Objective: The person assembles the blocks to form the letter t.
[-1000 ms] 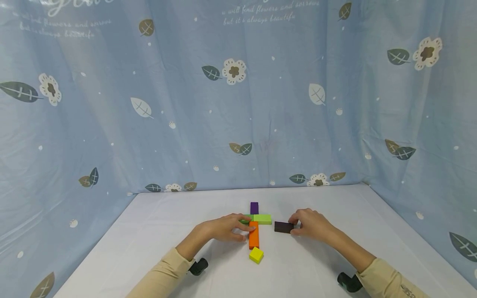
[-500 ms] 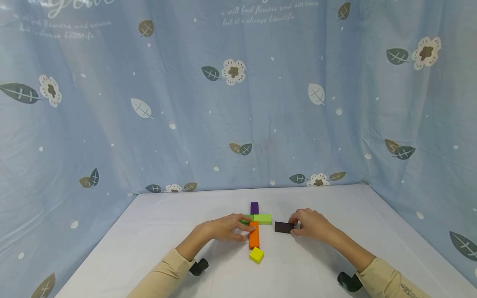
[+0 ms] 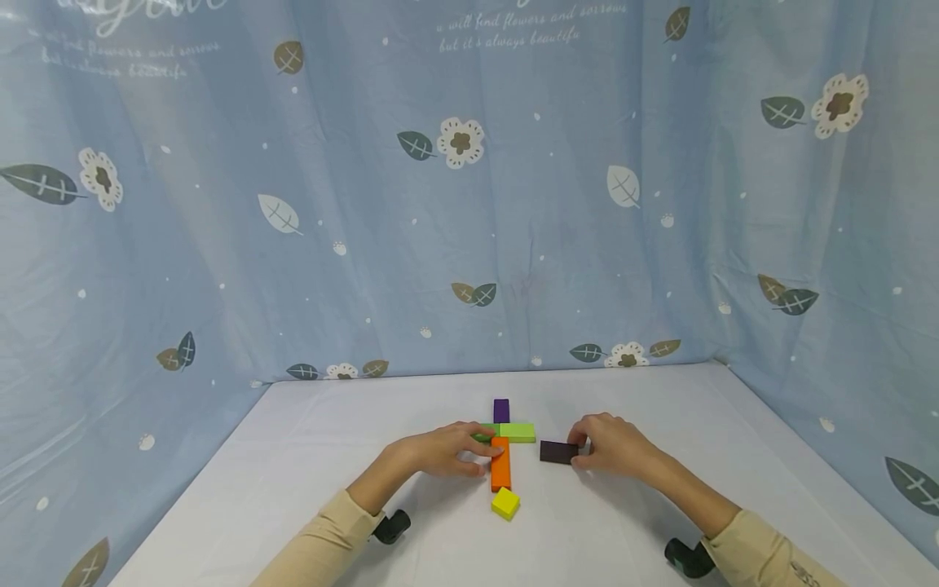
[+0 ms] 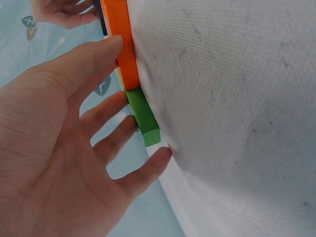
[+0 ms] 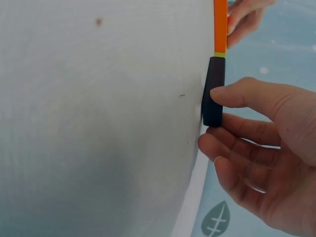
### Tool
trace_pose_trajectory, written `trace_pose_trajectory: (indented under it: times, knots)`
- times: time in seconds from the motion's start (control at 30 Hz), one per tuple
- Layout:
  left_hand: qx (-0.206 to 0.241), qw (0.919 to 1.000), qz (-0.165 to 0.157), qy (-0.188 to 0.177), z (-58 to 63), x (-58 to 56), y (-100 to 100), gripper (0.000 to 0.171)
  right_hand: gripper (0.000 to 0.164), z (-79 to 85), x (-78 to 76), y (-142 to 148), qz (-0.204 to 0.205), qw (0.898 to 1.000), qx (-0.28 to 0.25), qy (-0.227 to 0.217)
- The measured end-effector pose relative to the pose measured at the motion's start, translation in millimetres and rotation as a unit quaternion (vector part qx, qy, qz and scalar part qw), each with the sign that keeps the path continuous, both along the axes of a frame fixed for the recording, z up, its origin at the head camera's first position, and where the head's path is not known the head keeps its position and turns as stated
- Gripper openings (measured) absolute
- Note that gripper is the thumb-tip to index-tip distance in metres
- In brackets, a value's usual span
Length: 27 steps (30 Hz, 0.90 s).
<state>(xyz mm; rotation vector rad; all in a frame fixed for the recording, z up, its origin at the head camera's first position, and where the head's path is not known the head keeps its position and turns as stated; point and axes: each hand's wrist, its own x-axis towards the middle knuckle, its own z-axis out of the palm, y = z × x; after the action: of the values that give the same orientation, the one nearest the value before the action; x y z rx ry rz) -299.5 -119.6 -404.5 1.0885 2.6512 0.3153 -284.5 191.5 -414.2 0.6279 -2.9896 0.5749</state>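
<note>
In the head view my left hand (image 3: pixel 449 448) reaches across the wooden blocks with fingers spread and fairly straight. Its index fingertip rests on the orange block (image 3: pixel 500 465), while other fingertips lie at the dark green block (image 4: pixel 144 118), which the hand partly covers in the head view. My right hand (image 3: pixel 612 444) pinches the right end of a black block (image 3: pixel 558 452) between thumb and fingers. That block lies right of the orange one, with a gap between them. A light green block (image 3: pixel 517 433) adjoins the dark green one, and a purple block (image 3: pixel 501 411) stands behind them.
A yellow block (image 3: pixel 505 504), turned at an angle, sits at the near end of the orange one. White cloth (image 3: pixel 352 424) covers the table. A blue patterned curtain (image 3: pixel 352 269) rises behind and along both sides. Black wrist devices (image 3: pixel 392 527) sit under both forearms.
My right hand has shifted the black block slightly toward the near side. The left hand and the other blocks look the same.
</note>
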Motion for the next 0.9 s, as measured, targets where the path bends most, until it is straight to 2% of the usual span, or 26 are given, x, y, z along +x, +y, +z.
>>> trace_pose_trajectory:
  times: [0.9]
  knots:
    - [0.002, 1.0000, -0.004, -0.004, 0.9, 0.4, 0.0, 0.045, 0.022, 7.5, 8.7, -1.1, 0.038, 0.999, 0.006, 0.021]
